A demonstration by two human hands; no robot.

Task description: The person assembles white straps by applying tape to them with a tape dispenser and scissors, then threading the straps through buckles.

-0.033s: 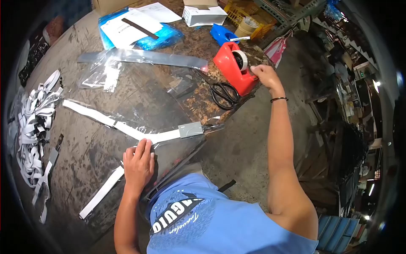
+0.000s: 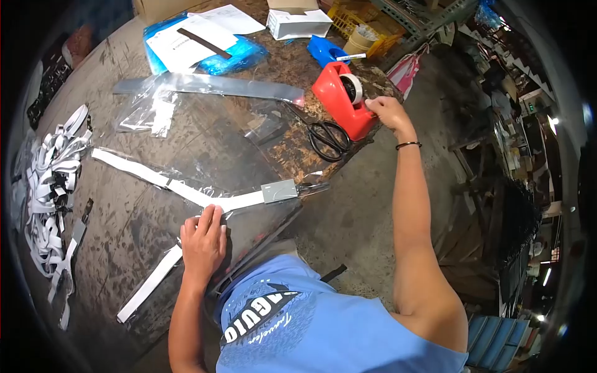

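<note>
A Y-shaped white strap with a grey rectangular piece at one end lies under clear plastic on the table. My left hand rests on its junction, fingers stretched and lying flat. At the table's far right corner stands a red tape dispenser carrying a roll of tape. My right hand is closed in a pinch at the dispenser's cutting end, apparently on the tape's end, which is too fine to see clearly. Black-handled scissors lie beside the dispenser.
A heap of white straps lies at the left, with a grey-ended strap nearby. Farther back are a long grey plastic strip, papers on a blue plastic packet, a white box and a blue tape dispenser.
</note>
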